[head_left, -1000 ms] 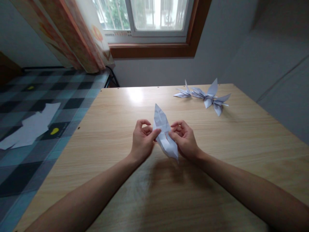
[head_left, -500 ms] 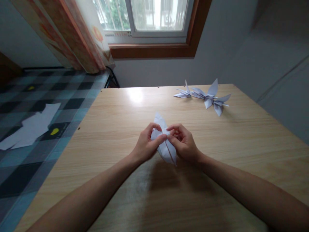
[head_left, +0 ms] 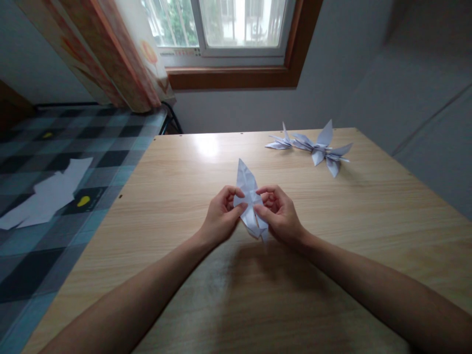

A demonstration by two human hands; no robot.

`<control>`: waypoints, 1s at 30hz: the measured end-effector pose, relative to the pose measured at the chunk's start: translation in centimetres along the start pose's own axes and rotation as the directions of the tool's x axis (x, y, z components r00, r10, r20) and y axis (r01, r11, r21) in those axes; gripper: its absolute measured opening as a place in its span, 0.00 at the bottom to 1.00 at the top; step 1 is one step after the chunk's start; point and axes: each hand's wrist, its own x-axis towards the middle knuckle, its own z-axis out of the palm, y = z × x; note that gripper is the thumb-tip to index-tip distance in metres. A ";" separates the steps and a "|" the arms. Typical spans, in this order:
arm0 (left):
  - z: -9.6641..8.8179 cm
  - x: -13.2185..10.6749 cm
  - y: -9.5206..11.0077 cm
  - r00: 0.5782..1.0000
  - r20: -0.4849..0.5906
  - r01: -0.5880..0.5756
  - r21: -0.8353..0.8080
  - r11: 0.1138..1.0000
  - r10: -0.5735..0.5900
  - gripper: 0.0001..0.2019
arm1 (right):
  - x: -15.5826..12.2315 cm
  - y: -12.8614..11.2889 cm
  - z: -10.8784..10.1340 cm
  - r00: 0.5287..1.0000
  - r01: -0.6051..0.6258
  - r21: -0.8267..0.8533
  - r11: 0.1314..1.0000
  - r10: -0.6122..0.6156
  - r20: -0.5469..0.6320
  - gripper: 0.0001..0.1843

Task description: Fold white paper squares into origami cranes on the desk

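Between my two hands is a piece of folded white paper (head_left: 246, 178), with one long point facing away from me and a split lower part facing me. My left hand (head_left: 224, 211) pinches its left edge between thumb and forefinger. On the opposite edge, my right hand (head_left: 278, 211) grips the paper the same way, its other fingers curled. The paper is held above the wooden table (head_left: 165, 196), where a shadow falls below. Parts of the paper's underside are hidden by my fingers.
Several folded paper shapes with pointed petals (head_left: 320, 150) lie at the table's far right. White paper sheets (head_left: 51, 196) rest on a checked cloth (head_left: 29, 268) to the left. Beyond the table are a window (head_left: 239, 29) and a curtain (head_left: 121, 59).
The paper's far point has tipped further away and looks longer. Both thumbs have moved apart from the paper's centre toward its sides, showing its middle creases.
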 end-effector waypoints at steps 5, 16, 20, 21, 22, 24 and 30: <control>-0.1 -0.1 0.4 1.000 0.012 -0.020 0.034 0.999 0.020 0.11 | 0.1 0.0 -0.3 0.988 -0.044 -0.069 0.997 0.054 0.144 0.32; -0.2 -0.2 0.0 1.000 -0.018 -0.022 -0.015 1.000 0.022 0.15 | 0.3 0.5 -0.5 1.000 -0.004 -0.031 0.999 0.004 0.003 0.15; -0.2 -0.1 -0.1 1.000 0.004 -0.013 -0.087 0.996 0.014 0.14 | 0.5 0.5 -0.6 0.998 -0.062 0.149 0.987 0.063 -0.001 0.26; -0.2 -0.1 -0.1 1.000 0.018 -0.017 -0.098 0.995 0.019 0.14 | 0.6 0.4 -0.6 0.996 -0.092 0.182 0.979 0.089 0.021 0.31; -0.1 -0.1 -0.1 0.999 0.032 -0.023 -0.101 0.995 0.026 0.14 | 0.6 0.4 -0.6 0.993 -0.115 0.205 0.972 0.109 0.043 0.34; -0.1 -0.2 0.0 0.997 0.063 -0.035 -0.092 0.995 0.041 0.13 | 0.7 0.3 -0.6 0.988 -0.143 0.236 0.961 0.126 0.088 0.33; -0.2 -0.3 0.1 0.994 0.102 -0.031 -0.077 0.997 0.039 0.11 | 0.8 -0.1 -0.9 0.966 -0.228 0.283 0.932 0.179 0.188 0.25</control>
